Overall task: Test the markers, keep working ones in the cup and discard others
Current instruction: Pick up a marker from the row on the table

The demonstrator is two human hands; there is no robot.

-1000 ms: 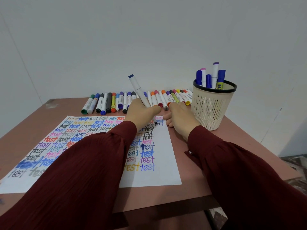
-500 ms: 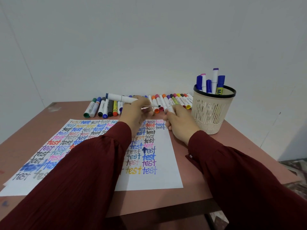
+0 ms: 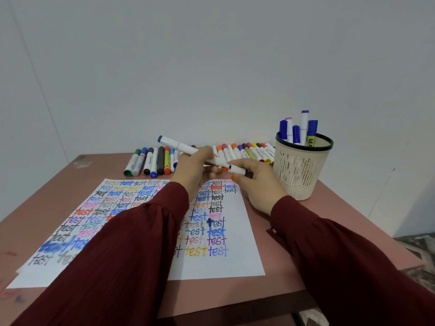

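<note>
The left grip (image 3: 193,171) was clenched round a white marker (image 3: 174,144); the right grip (image 3: 256,184) pinched the cap (image 3: 237,170) at its nib end, above the paper (image 3: 235,262).

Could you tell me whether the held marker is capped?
Not fully: a dark tip shows between the left hand's white marker and the right hand's white cap.

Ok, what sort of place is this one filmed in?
Probably a plain indoor desk workspace; home or office is unclear. A table stands against a bare white wall, holding scribbled test paper, a row of markers and a cup.
</note>
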